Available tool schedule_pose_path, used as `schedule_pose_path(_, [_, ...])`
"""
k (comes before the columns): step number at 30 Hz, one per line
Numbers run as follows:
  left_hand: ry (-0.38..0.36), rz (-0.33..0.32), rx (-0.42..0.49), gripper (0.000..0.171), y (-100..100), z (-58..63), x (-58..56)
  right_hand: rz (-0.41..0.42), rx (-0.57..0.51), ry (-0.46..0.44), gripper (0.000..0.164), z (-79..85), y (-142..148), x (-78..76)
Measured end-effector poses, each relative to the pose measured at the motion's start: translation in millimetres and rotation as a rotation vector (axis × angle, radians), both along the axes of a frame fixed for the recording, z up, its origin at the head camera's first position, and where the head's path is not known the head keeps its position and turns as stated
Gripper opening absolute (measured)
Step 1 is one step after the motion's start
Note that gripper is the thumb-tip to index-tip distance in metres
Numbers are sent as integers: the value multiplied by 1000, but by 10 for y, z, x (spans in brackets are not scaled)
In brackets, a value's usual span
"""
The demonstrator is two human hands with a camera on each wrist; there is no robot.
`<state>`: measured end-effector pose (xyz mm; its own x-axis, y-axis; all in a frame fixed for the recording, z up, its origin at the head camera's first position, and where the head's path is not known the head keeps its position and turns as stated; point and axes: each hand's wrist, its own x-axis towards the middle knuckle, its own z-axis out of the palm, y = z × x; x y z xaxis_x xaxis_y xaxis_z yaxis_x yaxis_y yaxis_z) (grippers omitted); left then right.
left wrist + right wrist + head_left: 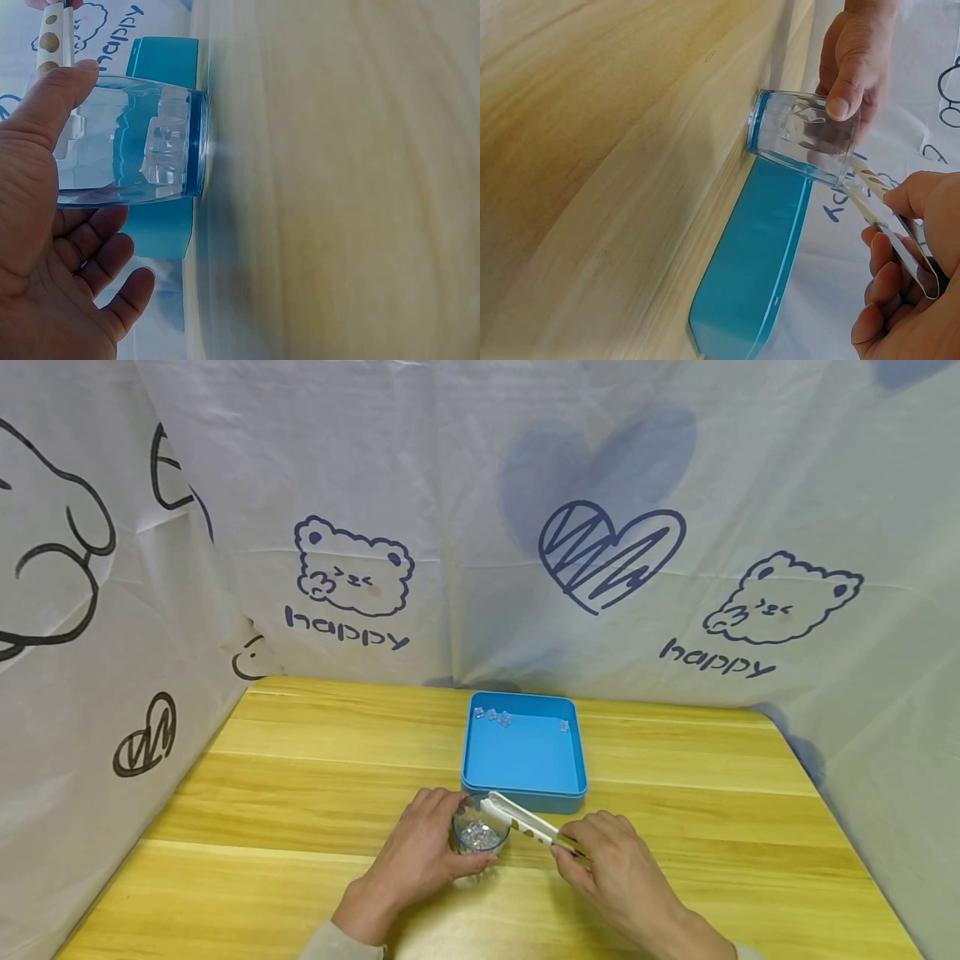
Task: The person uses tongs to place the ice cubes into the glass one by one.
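A clear drinking glass point(459, 843) with a bluish base stands upright on the table, with several clear cube-like pieces point(480, 836) at its bottom. My left hand point(420, 850) holds it near the rim, thumb on the near side and fingers around the far side. My right hand point(626, 872) grips tongs point(534, 828) with white perforated ends and a metal handle. Their tips reach into the mouth of the glass; whether a piece is between them cannot be seen. Behind the glass is a blue square box point(528, 803), holding several similar clear pieces point(505, 719) along its far side.
The wood-patterned table point(315, 777) extends to both sides of the box. White cloth point(465, 460) printed with bears, hearts and lettering hangs behind the table and along its sides.
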<state>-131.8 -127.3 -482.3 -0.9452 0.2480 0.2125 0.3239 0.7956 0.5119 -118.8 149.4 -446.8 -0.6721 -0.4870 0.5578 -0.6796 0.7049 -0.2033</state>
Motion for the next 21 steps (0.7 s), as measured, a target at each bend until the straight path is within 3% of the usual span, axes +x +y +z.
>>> schedule_pose_path(21, [4,-2,7,78,2,10,4,-3,-12,-4,15,-15,2,1])
